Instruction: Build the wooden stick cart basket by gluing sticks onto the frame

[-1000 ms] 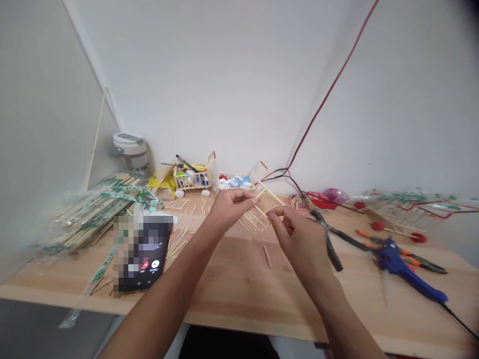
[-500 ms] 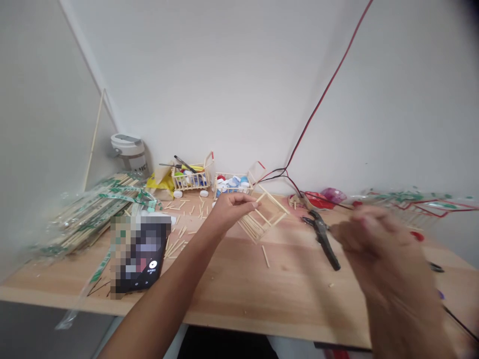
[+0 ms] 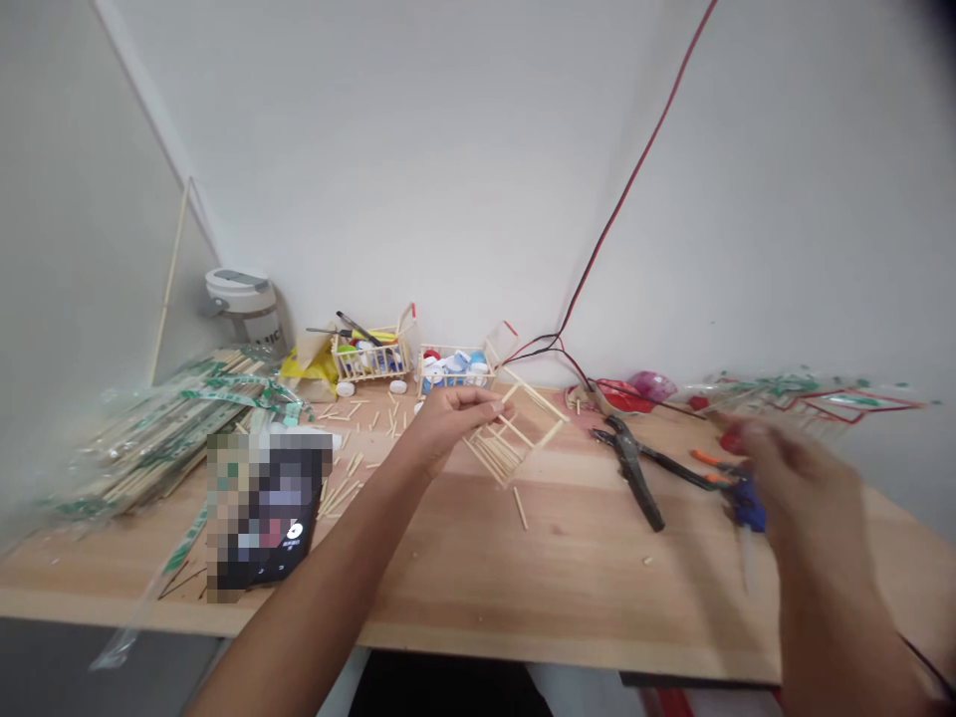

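Note:
My left hand [image 3: 455, 423] pinches a small open frame of thin wooden sticks [image 3: 549, 435] between thumb and fingers, holding it tilted above the table. One loose stick [image 3: 520, 508] lies just below the frame. At the right, my right hand [image 3: 803, 498] is raised and smeared by motion, so its fingers do not read clearly. A red spot [image 3: 736, 436] shows at its fingertips; whether it is held or lies behind cannot be told. Beside that hand are a blue tool with a pale rod [image 3: 749, 506] and an orange handle [image 3: 709, 460]. A black-handled tool [image 3: 634, 478] lies nearer the middle.
Two small stick carts [image 3: 373, 358] filled with bottle caps stand by the wall. Bagged sticks [image 3: 171, 428], a phone [image 3: 280, 528] and scattered short sticks [image 3: 340, 493] lie left. A red-black cable [image 3: 634, 179] hangs down to the table. A lidded container [image 3: 246, 304] stands behind.
My right hand has moved to the right, uncovering the blue tool and orange handle. The view has shifted slightly; my left hand keeps hold of the stick frame.

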Available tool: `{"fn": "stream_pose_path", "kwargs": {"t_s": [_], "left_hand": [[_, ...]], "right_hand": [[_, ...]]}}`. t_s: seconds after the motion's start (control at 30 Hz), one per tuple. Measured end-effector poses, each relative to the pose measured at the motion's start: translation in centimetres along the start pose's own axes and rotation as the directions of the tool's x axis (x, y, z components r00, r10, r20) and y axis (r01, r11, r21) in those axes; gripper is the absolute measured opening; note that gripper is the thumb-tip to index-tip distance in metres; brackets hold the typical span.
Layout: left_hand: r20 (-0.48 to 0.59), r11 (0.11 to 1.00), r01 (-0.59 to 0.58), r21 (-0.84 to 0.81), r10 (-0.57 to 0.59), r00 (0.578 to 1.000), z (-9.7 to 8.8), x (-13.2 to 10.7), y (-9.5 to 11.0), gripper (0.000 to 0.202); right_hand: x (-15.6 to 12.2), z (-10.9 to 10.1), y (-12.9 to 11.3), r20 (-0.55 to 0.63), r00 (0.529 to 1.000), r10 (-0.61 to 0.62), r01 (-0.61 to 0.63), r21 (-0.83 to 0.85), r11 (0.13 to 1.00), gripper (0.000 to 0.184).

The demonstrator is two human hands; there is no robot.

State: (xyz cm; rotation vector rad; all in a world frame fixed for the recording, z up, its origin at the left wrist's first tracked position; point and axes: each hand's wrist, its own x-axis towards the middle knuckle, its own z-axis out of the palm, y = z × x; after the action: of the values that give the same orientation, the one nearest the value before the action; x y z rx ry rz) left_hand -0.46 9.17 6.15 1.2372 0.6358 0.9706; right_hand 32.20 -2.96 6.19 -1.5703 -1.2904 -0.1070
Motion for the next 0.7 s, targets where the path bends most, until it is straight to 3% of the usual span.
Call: {"fn": "stream_pose_path", "kwargs": {"t_s": [0.1, 0.17, 0.27, 0.37, 0.47, 0.6, 0.7], "left_hand": [[0.029, 1.0, -0.017, 0.018, 0.017, 0.999, 0.2, -0.2, 0.1, 0.026], [0.046, 0.999, -0.023, 0.036, 0.021, 0.999, 0.3, -0.3, 0.1, 0.026], [0.069, 0.998, -0.015, 0.058, 0.011, 0.998, 0.4, -0.5, 0.3, 0.028], [0.082, 0.997, -0.009, 0.082, 0.003, 0.997, 0.5, -0.6, 0.4, 0.03], [0.09, 0.994, -0.022, 0.108, 0.012, 0.996, 0.5, -0.6, 0.4, 0.033], [0.099, 0.985, -0.079, 0.154, 0.064, 0.993, 0.4, -0.5, 0.2, 0.04], [0.115, 0.991, -0.053, 0.124, 0.039, 0.993, 0.5, -0.4, -0.1, 0.046]], "right_hand": [[0.2, 2.4, -1.6, 0.039, 0.999, 0.003, 0.005, -0.206, 0.979, 0.024], [0.4, 3.7, -3.4, 0.054, 0.998, 0.014, -0.001, -0.229, 0.973, 0.032], [1.0, 5.2, -6.8, 0.154, 0.988, 0.02, -0.001, -0.123, 0.992, 0.043], [1.4, 6.0, -10.3, 0.369, 0.927, -0.069, 0.09, -0.042, 0.995, 0.033], [1.4, 6.3, -12.8, 0.496, 0.86, -0.119, 0.165, -0.049, 0.985, 0.036], [1.1, 6.7, -13.5, 0.557, 0.821, -0.128, 0.203, -0.074, 0.976, 0.039], [1.0, 7.2, -13.0, 0.567, 0.815, -0.12, 0.198, -0.077, 0.977, 0.037]]}}
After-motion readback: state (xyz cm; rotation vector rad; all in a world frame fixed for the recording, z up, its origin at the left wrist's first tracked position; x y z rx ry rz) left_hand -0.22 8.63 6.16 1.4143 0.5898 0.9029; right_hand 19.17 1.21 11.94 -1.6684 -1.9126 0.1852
